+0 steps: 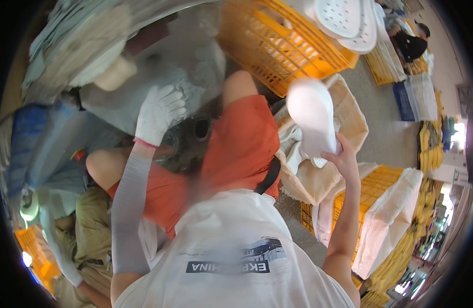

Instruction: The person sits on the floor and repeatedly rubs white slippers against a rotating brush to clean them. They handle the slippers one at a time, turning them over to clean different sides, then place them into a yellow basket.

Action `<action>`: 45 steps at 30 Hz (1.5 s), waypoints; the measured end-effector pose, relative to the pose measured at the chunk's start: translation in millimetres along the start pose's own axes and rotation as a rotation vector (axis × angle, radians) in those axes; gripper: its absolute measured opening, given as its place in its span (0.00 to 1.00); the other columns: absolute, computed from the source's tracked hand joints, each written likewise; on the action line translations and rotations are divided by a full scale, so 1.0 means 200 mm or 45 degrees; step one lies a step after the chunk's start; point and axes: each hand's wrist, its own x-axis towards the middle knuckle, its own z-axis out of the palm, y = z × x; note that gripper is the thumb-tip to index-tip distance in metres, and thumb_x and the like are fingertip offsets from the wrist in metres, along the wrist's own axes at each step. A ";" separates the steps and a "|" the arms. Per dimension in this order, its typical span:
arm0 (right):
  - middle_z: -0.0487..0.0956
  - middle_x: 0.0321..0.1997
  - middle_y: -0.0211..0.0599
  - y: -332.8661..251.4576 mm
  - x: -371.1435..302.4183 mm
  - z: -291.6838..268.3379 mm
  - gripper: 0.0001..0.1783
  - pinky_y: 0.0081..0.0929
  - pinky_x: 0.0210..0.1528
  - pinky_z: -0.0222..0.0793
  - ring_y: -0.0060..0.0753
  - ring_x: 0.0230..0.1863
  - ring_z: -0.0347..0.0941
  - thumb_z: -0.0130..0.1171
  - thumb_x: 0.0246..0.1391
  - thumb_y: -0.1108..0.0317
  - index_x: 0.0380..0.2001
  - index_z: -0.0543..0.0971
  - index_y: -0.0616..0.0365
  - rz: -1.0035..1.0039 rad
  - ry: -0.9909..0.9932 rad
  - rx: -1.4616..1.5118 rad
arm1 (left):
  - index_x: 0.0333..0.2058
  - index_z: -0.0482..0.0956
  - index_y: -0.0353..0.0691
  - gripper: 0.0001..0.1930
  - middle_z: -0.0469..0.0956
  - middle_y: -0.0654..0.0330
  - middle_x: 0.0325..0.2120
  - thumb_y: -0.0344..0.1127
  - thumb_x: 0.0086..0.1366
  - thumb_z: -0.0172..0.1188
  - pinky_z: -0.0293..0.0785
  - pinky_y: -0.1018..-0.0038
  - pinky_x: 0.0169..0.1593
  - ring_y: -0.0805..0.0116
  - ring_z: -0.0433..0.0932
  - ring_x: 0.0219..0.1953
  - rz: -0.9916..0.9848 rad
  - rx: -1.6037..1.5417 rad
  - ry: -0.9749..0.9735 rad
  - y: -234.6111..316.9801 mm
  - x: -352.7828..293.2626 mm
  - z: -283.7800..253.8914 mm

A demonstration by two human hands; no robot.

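My right hand (344, 158), bare, grips the heel end of a white shoe sole (313, 118), smooth on the side that shows. It is held up over an open cream sack (349, 110) at my right, with white shoes (295, 154) lying inside. My left hand (159, 114), in a white glove with a red cuff, hovers over or rests on a grey, worn surface (195, 77) in front of me; contact is hard to tell. Its fingers are stretched out and nothing shows in them.
An orange crate (267, 46) stands ahead on the right, with white perforated shoes (344, 23) on its edge. Another orange crate (367, 192) with white lining is at my right. Blurred pale pieces (115, 72) lie front left. Another person's sleeved arm (56, 246) is close on my left.
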 end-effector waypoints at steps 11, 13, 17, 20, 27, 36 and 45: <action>0.83 0.52 0.43 -0.14 0.55 -0.08 0.20 0.33 0.58 0.74 0.40 0.51 0.80 0.66 0.59 0.76 0.55 0.80 0.64 -1.099 1.005 -0.107 | 0.52 0.77 0.34 0.26 0.84 0.48 0.42 0.55 0.77 0.51 0.86 0.57 0.43 0.53 0.86 0.38 -0.081 0.232 0.169 -0.22 0.03 0.32; 0.84 0.48 0.46 -0.62 0.64 -0.29 0.19 0.36 0.54 0.75 0.44 0.48 0.80 0.65 0.59 0.75 0.53 0.79 0.65 -1.329 1.334 -0.199 | 0.53 0.77 0.33 0.25 0.84 0.48 0.42 0.53 0.77 0.51 0.85 0.57 0.45 0.53 0.86 0.39 -0.029 0.168 -0.133 -0.23 0.03 0.50; 0.83 0.44 0.50 -1.19 0.88 -0.51 0.16 0.43 0.51 0.75 0.54 0.47 0.79 0.62 0.61 0.70 0.50 0.80 0.68 -0.733 1.161 -0.229 | 0.54 0.76 0.32 0.26 0.84 0.48 0.41 0.52 0.77 0.52 0.84 0.59 0.46 0.54 0.85 0.39 0.185 0.434 -0.244 -0.32 -0.01 0.86; 0.82 0.40 0.50 -1.29 0.87 -0.51 0.13 0.45 0.47 0.75 0.56 0.45 0.79 0.60 0.61 0.70 0.46 0.81 0.67 -0.691 1.069 -0.600 | 0.55 0.76 0.31 0.27 0.84 0.47 0.42 0.54 0.77 0.52 0.84 0.59 0.46 0.54 0.85 0.39 0.107 0.475 -0.214 -0.27 -0.08 1.04; 0.79 0.36 0.46 -1.02 0.08 0.16 0.12 0.45 0.46 0.74 0.51 0.42 0.77 0.64 0.54 0.78 0.44 0.83 0.63 -1.232 0.692 -0.514 | 0.63 0.71 0.32 0.26 0.80 0.52 0.52 0.46 0.77 0.55 0.73 0.62 0.63 0.59 0.78 0.55 0.208 -0.243 -0.186 -0.29 -0.16 0.95; 0.73 0.63 0.63 -1.17 0.40 0.92 0.42 0.40 0.64 0.68 0.57 0.62 0.73 0.65 0.55 0.68 0.70 0.61 0.66 -0.841 -0.029 0.182 | 0.62 0.72 0.38 0.22 0.78 0.55 0.57 0.43 0.79 0.44 0.74 0.67 0.60 0.60 0.79 0.56 0.929 0.275 0.151 -0.12 0.33 0.26; 0.80 0.50 0.52 -1.42 0.67 1.32 0.39 0.32 0.48 0.77 0.41 0.46 0.81 0.66 0.50 0.67 0.65 0.67 0.69 -0.650 0.105 0.519 | 0.52 0.82 0.35 0.28 0.83 0.49 0.52 0.57 0.71 0.56 0.76 0.66 0.58 0.56 0.80 0.56 0.740 1.630 0.427 0.24 0.58 -0.14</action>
